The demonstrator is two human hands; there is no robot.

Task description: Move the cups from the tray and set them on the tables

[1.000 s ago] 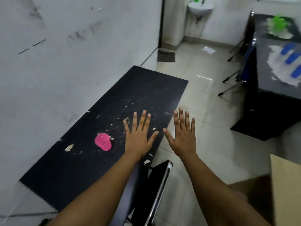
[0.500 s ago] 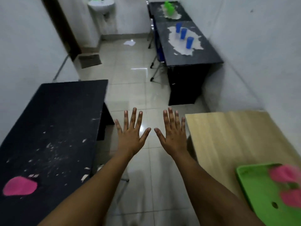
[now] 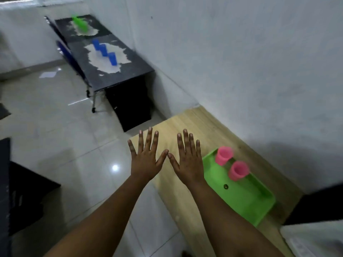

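A green tray [image 3: 246, 199] lies on the light wooden table [image 3: 202, 125] at the right, by the wall. Two pink cups stand upright at the tray's far end: one [image 3: 223, 155] at the far corner, the other [image 3: 238, 170] just behind it. My left hand [image 3: 145, 157] and my right hand [image 3: 187, 157] are stretched out side by side, palms down, fingers spread, holding nothing. The right hand hovers over the wooden table just left of the tray. The left hand is over the table's near-left edge.
A black table [image 3: 118, 75] farther back along the wall carries three blue cups [image 3: 104, 51]. Behind it, another dark table [image 3: 64, 27] holds green cups [image 3: 79, 22]. A blue chair [image 3: 70, 58] stands beside them. Glossy tiled floor [image 3: 55, 127] fills the left. A dark table edge [image 3: 4, 182] is at far left.
The view has swung right, away from the black table with the single pink cup, to the wooden table and tray. Both hands stay open and spread, now beside the tray.
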